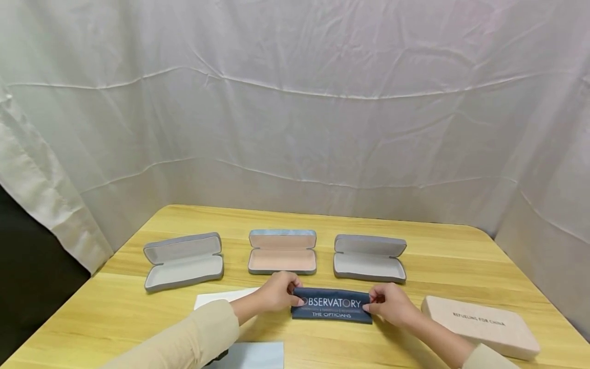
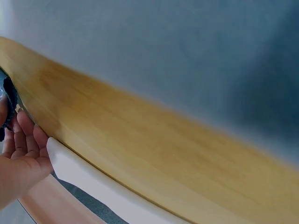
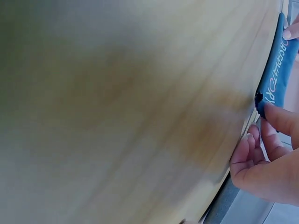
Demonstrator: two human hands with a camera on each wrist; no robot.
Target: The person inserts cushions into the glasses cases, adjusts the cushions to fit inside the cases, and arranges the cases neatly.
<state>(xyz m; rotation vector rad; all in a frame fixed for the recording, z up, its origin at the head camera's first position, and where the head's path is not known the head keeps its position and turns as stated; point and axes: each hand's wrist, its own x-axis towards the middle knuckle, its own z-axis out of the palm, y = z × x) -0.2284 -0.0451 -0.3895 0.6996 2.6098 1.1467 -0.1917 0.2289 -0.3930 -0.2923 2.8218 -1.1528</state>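
A dark blue folded glasses cloth [image 1: 332, 306] printed "OBSERVATORY THE OPTICIANS" is stretched between both hands, low over the table. My left hand [image 1: 276, 293] pinches its left end between thumb and fingers. At the opposite end, my right hand [image 1: 389, 303] pinches the cloth the same way. From the right wrist, the cloth [image 3: 279, 70] shows its lettering, and a dark jagged edge sticks out by the right thumb. Only a dark sliver of the cloth [image 2: 10, 100] appears at the left wrist view's edge. Just behind the hands stands an open glasses case [image 1: 282, 260] with a peach lining.
Two grey glasses cases stand open, one at the left [image 1: 184, 271] and one at the right [image 1: 369, 265]. A closed pale pink case [image 1: 479, 325] lies beyond the right forearm. A white sheet [image 1: 216, 297] and a light blue sheet [image 1: 258, 356] lie around the left forearm.
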